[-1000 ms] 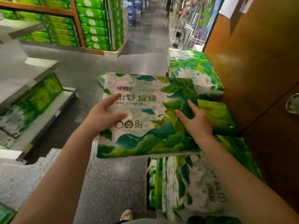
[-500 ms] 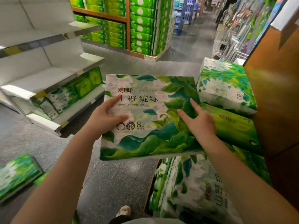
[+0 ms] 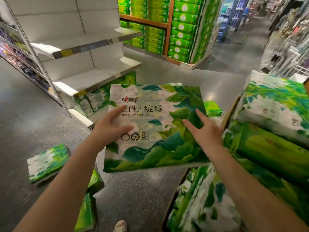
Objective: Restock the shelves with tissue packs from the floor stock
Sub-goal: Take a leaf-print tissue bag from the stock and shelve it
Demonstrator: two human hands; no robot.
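I hold a large flat tissue pack (image 3: 155,124), white with green leaves and the mark "8", level in front of me above the floor. My left hand (image 3: 109,128) grips its left side, thumb on top. My right hand (image 3: 204,129) lies on its right part, fingers spread over the leaf print. The white shelf unit (image 3: 87,76) stands to the left and ahead; its upper boards are bare, and its bottom board holds several tissue packs (image 3: 93,99). The floor stock (image 3: 267,148) is piled at my right.
Loose packs (image 3: 48,161) lie on the grey floor at lower left, more by my shoe (image 3: 120,226). A cardboard box (image 3: 200,203) of packs stands at lower right. A pallet display of green boxes (image 3: 182,29) rises behind the shelf. An aisle runs off at upper right.
My view has swung left, bringing the white shelf unit further into sight. Both hands still hold the pack, which has moved away from the pile at the right.
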